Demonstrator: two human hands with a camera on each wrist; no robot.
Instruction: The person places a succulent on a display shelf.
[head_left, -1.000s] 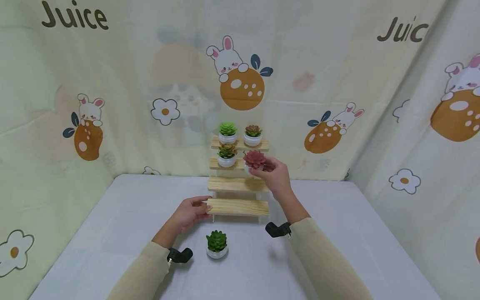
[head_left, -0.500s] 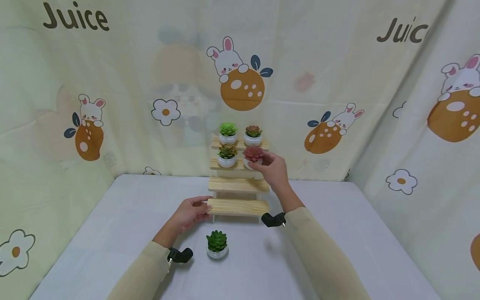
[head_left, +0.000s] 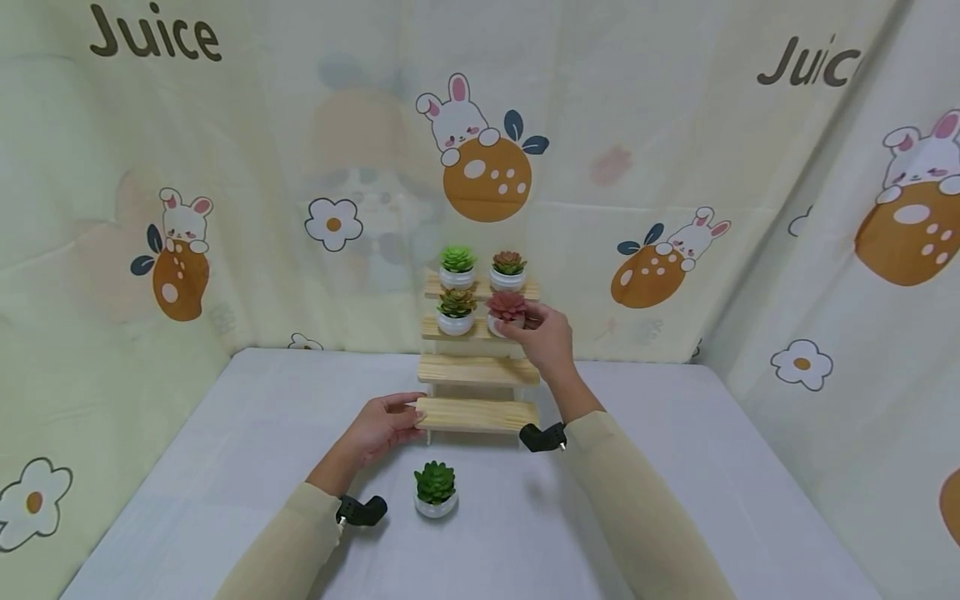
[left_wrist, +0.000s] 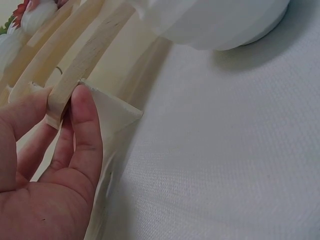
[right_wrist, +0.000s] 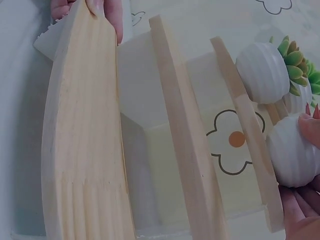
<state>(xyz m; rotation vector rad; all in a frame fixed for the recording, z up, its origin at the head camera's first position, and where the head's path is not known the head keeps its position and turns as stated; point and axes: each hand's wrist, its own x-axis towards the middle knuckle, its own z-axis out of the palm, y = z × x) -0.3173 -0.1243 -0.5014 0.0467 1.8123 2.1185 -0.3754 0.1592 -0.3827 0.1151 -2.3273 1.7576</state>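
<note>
My right hand holds a small potted red succulent at the right end of the second shelf from the top of a wooden tiered stand. In the right wrist view its white ribbed pot sits right at that board, fingers and thumb around it. My left hand pinches the left end of the lowest board, thumb on one face and fingers on the other. Beside the red plant stands a brownish-green succulent. A bright green succulent and a reddish-brown one stand on the top shelf.
A dark green potted succulent stands on the white-covered table in front of the stand, near my left wrist. A patterned curtain hangs right behind the stand. The two lower boards carry no pots.
My right hand has moved slightly up and back with the red succulent, bringing it to the shelf, then stays nearly still. My left hand keeps its hold on the lowest board.
</note>
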